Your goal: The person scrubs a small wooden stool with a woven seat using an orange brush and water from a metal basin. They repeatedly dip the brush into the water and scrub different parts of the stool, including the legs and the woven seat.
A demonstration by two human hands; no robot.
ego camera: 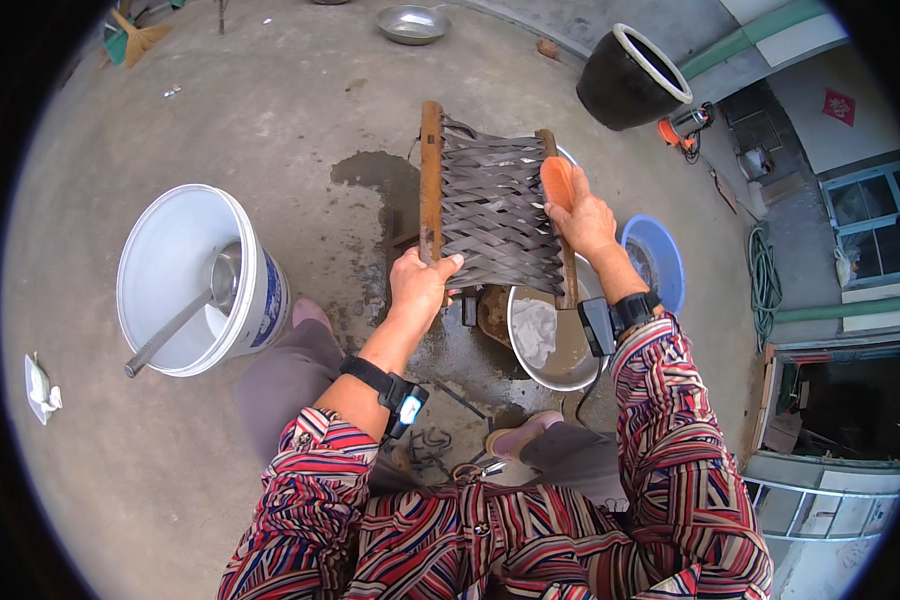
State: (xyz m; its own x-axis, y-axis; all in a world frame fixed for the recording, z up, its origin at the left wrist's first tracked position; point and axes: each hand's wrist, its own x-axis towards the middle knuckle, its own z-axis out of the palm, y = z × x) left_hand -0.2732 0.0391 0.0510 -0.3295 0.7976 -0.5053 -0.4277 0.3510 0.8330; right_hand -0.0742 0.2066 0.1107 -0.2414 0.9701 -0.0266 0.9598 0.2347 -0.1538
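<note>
A stool seat of woven grey straps (495, 202) spans two wooden rails in front of me. My left hand (420, 281) grips the near end of the left wooden rail (430, 172), its thumb over the strap edge. In my right hand (586, 219) is an orange scrubbing brush (557, 182), held against the right rail near its upper part; the brush's bristles are hidden. Partly under the seat stands a metal basin (521, 352) of murky water. A pale wet cloth (534, 330) lies in it.
At left stands a white bucket (176, 225) with a long-handled metal ladle (172, 330) inside. A blue basin (656, 255) sits beyond my right forearm. Farther off are a dark glazed pot (622, 82), an orange pump (679, 129) and a metal bowl (412, 26). Strap scraps (427, 450) lie between my feet.
</note>
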